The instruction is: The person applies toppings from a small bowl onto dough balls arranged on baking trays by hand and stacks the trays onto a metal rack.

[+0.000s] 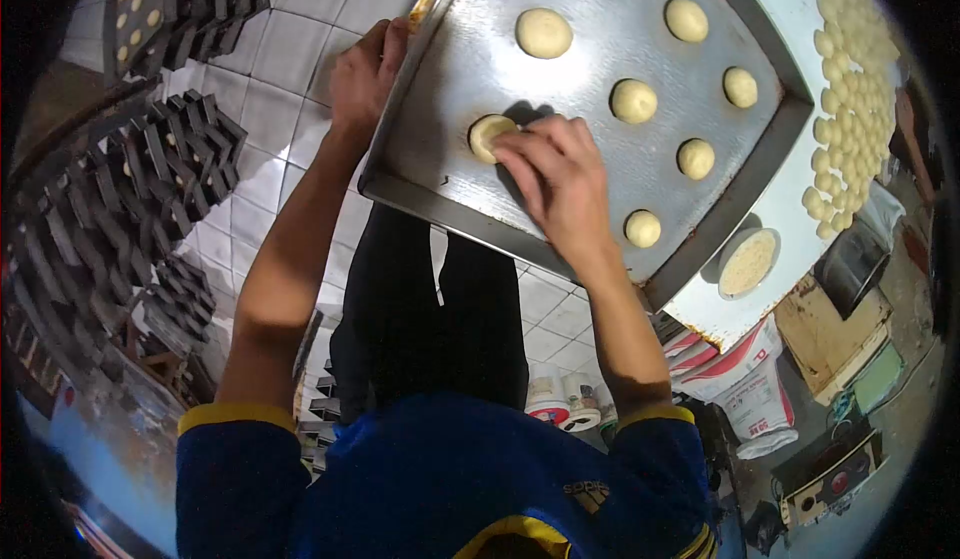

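Note:
A metal baking tray point(470, 184) lies before me, with several round, pale dough balls spaced out on it, among them a larger dough ball point(544, 34). My left hand point(362, 79) is closed on the tray's left side wall, its fingertips partly hidden at the rim. Near the tray's front left, the curled fingers of my right hand point(562, 174) grip the right edge of a dough ball point(487, 138). That ball looks dented or flattened on top, and my fingers cover part of it.
Many small dough pieces point(855, 109) cover the white table point(700, 304) to the right, beside a bowl of pale crumbs or grains point(748, 263). Stacked dark trays point(130, 184) stand at left. Printed sacks point(745, 389) lie on the floor at lower right.

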Available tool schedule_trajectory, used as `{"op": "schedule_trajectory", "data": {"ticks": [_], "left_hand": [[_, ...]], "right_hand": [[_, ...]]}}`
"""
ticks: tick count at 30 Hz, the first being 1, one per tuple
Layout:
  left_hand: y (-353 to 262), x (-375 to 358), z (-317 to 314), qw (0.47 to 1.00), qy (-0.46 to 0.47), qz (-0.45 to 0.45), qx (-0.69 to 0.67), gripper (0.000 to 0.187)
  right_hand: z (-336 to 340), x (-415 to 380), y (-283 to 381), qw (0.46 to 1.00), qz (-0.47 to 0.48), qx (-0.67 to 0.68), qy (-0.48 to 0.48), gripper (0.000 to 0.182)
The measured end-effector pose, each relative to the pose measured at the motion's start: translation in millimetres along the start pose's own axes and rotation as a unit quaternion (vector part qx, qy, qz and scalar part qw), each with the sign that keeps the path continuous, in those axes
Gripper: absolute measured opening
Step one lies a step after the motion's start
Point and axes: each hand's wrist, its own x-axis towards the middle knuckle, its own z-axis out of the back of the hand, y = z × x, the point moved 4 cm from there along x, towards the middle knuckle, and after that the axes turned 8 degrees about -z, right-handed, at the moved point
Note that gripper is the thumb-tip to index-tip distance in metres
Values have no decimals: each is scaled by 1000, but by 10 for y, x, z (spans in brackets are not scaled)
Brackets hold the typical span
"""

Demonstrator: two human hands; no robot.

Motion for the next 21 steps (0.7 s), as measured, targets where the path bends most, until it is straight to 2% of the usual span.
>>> {"op": "schedule_trajectory", "data": {"ticks": [5, 7, 8, 9, 11, 13, 14, 15, 17, 18, 19, 20, 21], "left_hand": [[-8, 3, 13, 999, 8, 32, 11, 58], [-12, -7, 23, 1000, -4, 27, 13, 59], [-4, -18, 35, 1000, -6, 28, 12, 59], [-2, -36, 37, 1000, 5, 28, 6, 57], [-37, -13, 88, 1000, 12, 17, 4, 56], [-21, -13, 108, 991, 45, 23, -121, 53], [233, -2, 37, 994, 18, -8, -111, 47], [143, -40, 191, 994, 13, -17, -108, 47], [-150, -316, 507, 985, 13, -21, -170, 47], [-269, -419, 623, 985, 10, -30, -168, 47], [-337, -543, 652, 986, 64, -11, -157, 50], [-365, -659, 649, 983, 116, 11, -144, 54], [-345, -760, 609, 983, 113, 5, -142, 54]], "right_hand": [[-194, -102, 16, 986, 99, -137, 8, 23], [-156, -220, 92, 979, 90, -182, 5, 37], [-153, -300, 59, 973, 93, -208, 39, 49], [-97, -338, 65, 973, 95, -208, 39, 49], [-27, -332, 106, 965, 75, -215, 132, 57], [216, -300, 145, 972, 76, -188, 122, 62], [352, -287, 151, 976, 78, -161, 123, 67], [526, -321, 107, 991, 6, -113, 67, 66], [888, -558, -43, 989, -125, -50, -56, 64], [1084, -706, -133, 975, -181, -37, -124, 64], [1250, -891, -194, 951, -258, -24, -166, 65], [1330, -1133, -334, 935, -289, -35, -205, 66], [1388, -1338, -388, 916, -332, -16, -227, 68]]}}
